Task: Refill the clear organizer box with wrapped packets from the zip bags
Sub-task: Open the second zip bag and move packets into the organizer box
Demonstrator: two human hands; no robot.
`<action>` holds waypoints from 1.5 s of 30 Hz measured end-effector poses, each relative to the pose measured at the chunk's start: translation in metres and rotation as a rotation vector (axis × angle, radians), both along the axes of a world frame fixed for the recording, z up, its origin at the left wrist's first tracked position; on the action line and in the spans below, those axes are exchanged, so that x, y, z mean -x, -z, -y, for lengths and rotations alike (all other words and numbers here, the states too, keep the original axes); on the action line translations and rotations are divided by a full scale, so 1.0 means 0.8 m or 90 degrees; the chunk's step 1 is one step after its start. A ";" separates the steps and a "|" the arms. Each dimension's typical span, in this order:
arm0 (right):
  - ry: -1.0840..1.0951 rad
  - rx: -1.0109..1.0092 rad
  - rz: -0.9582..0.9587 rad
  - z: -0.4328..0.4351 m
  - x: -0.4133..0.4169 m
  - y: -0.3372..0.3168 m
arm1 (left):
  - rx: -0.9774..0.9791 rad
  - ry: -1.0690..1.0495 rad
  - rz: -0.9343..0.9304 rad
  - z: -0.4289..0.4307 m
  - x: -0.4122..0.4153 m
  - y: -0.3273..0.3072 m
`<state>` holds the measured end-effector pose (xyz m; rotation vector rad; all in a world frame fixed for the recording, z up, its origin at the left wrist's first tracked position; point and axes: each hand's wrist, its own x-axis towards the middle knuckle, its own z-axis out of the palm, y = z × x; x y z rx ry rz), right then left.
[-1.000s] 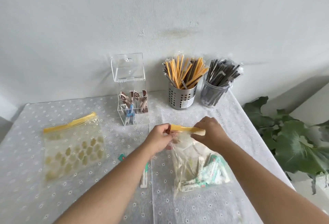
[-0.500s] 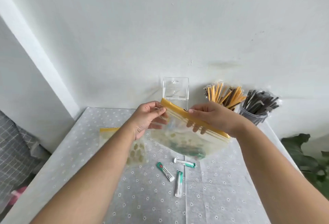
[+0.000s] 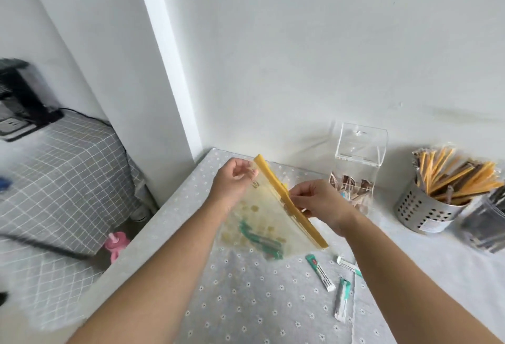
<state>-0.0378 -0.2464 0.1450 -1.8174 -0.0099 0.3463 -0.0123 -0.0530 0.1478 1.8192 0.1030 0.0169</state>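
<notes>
While held tilted above surface [image 3: 246, 302], zip bag [image 3: 262, 223] hangs limp: thin, slick film, light load of packets [image 3: 261, 239] sagging low. Left hand [image 3: 232, 182] grip pinched at top corner, right hand [image 3: 319, 204] grip pinched on yellow zip strip [image 3: 289, 201]; stiffest hold. 3 packets loose on surface; organizer box [image 3: 355, 168] behind, lid up.

Both forearms are seen bare to the frame edge; no sleeves, watch or rings are worn. Left hand [image 3: 232, 182] and right hand [image 3: 318, 201] are ungloved, nails unpainted.
</notes>
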 end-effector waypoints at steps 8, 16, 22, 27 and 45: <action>0.124 -0.001 0.024 -0.061 0.009 0.039 | -0.170 0.085 -0.151 0.006 0.039 0.028; 0.150 0.005 0.051 -0.064 0.015 0.044 | -0.109 0.085 -0.089 0.028 0.041 0.047; 0.078 -0.015 -0.005 -0.065 0.014 0.036 | -0.001 0.041 -0.085 0.042 0.038 0.057; 0.150 -0.331 -0.086 -0.073 0.010 0.040 | 0.357 -0.002 -0.158 0.059 0.040 0.048; 0.183 -0.411 -0.110 -0.066 0.004 0.038 | 0.332 -0.040 -0.154 0.071 0.032 0.039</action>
